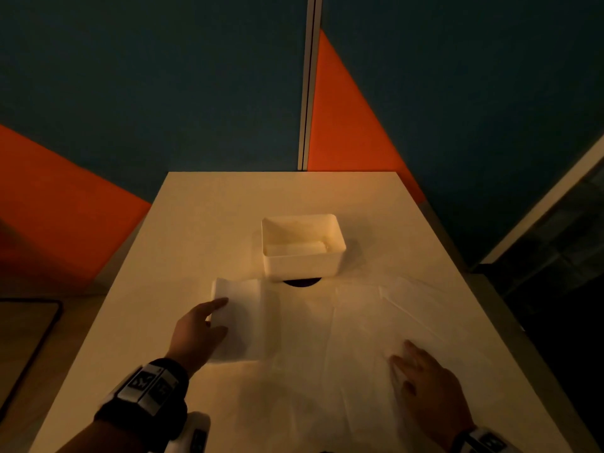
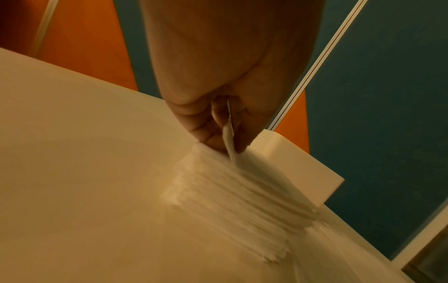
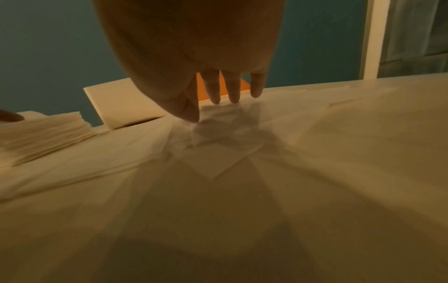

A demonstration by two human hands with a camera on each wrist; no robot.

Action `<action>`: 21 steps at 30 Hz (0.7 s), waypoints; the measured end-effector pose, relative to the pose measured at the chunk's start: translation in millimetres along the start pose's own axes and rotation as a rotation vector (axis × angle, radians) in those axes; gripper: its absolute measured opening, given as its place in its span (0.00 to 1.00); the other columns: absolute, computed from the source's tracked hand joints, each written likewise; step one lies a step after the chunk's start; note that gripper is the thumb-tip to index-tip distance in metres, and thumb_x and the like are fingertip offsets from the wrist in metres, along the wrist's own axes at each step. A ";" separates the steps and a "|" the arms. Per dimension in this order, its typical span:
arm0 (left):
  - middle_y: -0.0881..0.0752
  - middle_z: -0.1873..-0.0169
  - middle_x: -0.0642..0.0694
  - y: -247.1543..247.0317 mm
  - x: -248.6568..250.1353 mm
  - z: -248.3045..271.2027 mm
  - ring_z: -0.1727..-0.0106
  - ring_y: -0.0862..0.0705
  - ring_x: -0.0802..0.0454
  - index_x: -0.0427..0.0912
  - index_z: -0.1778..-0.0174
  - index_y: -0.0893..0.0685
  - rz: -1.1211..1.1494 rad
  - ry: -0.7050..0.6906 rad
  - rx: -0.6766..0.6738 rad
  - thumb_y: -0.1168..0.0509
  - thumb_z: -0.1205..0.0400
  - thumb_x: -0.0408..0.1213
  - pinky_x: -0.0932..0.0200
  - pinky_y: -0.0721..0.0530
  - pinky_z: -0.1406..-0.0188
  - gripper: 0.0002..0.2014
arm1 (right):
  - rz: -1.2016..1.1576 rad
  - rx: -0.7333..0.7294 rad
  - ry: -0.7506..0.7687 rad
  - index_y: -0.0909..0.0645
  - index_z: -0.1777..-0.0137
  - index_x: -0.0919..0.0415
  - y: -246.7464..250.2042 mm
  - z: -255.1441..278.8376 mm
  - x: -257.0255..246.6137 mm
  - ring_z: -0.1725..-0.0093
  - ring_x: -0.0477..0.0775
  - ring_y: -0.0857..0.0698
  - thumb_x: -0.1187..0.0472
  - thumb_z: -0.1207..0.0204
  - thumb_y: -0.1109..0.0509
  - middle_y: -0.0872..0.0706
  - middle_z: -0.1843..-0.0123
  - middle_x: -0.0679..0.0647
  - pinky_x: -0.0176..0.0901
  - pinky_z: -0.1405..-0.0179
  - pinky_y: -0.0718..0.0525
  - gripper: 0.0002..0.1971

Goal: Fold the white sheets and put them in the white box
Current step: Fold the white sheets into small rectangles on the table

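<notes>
White box [image 1: 304, 253] beyond sheet stack [image 1: 245, 322], left hand [image 1: 196, 335] pinching its top sheet, right hand [image 1: 428, 384] flat on spread sheets [image 1: 359, 322]

1 white box [image 1: 304, 245] on 1 bench [image 1: 202, 204]. 1 stack of white sheets [image 1: 245, 318], sheet count in it too blurred to tell, plus at least 2 loose sheets spread flat: 1 large sheet [image 1: 313, 354] and 1 smaller sheet [image 1: 415, 305] overlapping its right side. 2 hands in view: 1 left hand [image 1: 196, 331], 1 right hand [image 1: 428, 384].

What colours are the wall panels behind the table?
Dark teal with orange triangular sections, wall panels; clearest in the head view, behind the table.
</notes>
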State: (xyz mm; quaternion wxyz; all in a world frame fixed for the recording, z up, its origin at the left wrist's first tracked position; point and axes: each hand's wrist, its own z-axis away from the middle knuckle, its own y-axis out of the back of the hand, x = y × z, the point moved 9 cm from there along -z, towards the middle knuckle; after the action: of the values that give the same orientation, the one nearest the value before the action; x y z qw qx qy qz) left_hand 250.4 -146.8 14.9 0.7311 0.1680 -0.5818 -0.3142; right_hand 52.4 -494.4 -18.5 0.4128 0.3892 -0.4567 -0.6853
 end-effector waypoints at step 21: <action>0.34 0.25 0.42 3.8 26.3 5.5 0.28 0.37 0.35 0.54 0.32 0.23 -0.338 -0.117 0.102 0.30 0.24 0.42 0.41 0.35 0.26 0.23 | -0.472 0.210 -0.070 0.21 0.31 0.60 49.4 -11.8 -0.4 0.30 0.52 0.23 0.70 0.21 0.35 0.21 0.29 0.54 0.39 0.28 0.30 0.18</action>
State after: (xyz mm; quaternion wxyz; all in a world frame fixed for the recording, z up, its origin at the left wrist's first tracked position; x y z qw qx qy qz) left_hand 249.5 -160.5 38.3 0.6232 0.2817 -0.6022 -0.4119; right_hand 73.7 -509.5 25.1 0.1824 0.5017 -0.4360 -0.7245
